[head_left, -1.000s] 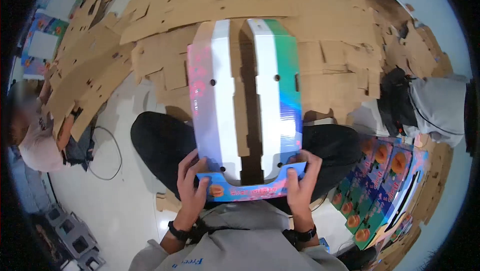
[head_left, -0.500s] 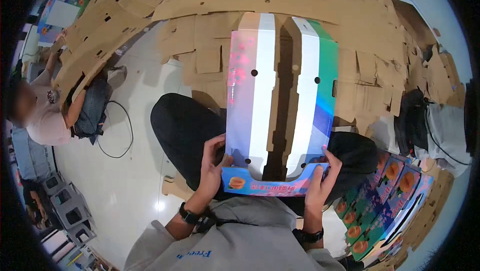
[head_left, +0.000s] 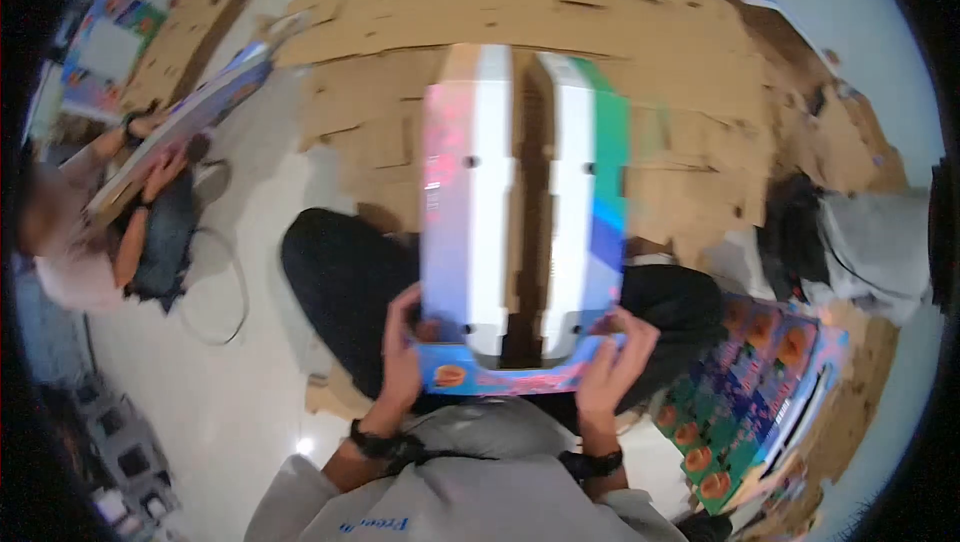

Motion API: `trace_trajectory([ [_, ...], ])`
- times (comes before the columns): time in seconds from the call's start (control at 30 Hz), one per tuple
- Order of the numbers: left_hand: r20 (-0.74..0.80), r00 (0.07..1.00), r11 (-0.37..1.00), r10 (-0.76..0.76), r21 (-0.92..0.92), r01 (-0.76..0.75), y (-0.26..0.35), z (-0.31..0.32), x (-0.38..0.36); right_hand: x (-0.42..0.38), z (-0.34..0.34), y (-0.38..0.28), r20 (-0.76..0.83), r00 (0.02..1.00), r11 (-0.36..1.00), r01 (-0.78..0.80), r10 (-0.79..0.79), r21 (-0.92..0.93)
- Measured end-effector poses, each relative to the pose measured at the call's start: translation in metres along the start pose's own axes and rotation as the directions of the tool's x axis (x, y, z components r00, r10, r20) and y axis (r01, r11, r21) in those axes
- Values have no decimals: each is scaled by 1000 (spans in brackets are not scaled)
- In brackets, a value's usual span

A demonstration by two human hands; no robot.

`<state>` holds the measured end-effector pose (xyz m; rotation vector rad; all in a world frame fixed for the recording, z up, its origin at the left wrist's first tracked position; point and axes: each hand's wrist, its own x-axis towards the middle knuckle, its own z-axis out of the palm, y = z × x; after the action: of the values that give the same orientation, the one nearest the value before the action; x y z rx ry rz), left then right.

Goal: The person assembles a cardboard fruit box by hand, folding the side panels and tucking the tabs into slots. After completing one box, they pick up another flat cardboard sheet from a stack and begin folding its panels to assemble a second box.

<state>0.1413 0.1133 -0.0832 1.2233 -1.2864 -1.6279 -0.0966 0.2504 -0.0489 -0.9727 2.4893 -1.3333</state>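
Observation:
A long, partly folded printed carton (head_left: pixel 448 232) lies across my lap, pink and purple on the left, green and blue on the right, with two white inner flaps and a brown gap between them. At its near end stands a low blue panel with a peach picture. My left hand (head_left: pixel 402 357) grips the near left corner, thumb hidden behind the panel edge. At the near right corner my right hand (head_left: pixel 615 357) holds the panel, with its thumb on the front. The image is slightly blurred.
Flattened brown cardboard (head_left: pixel 400 17) covers the floor ahead. Printed cartons (head_left: pixel 745 392) are stacked at the lower right. Grey cloth (head_left: pixel 880 242) lies at the right. At the left a seated co-worker (head_left: pixel 90 262) holds a long board (head_left: pixel 180 127); grey crates (head_left: pixel 130 457) stand below.
The view has shifted, and the carton with both my hands appears further left. The co-worker's large brown sheet has given way to a narrower board, with both of their hands on it.

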Motion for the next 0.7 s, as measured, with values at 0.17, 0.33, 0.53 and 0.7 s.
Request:
trace_trajectory([
  [0.17, 62, 997, 989, -38, 147, 29, 1, -2, 11, 5, -8, -8, 61, 998, 999, -24, 22, 31],
  [0.33, 73, 995, 991, -61, 127, 51, 29, 8, 13, 3, -5, 1, 61, 998, 999, -18, 20, -32],
  [0.53, 91, 981, 907, 172, 373, -194, 12, 6, 20, 22, -2, 8, 212, 972, 994, -84, 98, -74],
  [0.7, 101, 989, 991, -107, -70, 114, 15, -15, 10, 20, 10, 11, 200, 965, 984, -176, 170, 13],
])
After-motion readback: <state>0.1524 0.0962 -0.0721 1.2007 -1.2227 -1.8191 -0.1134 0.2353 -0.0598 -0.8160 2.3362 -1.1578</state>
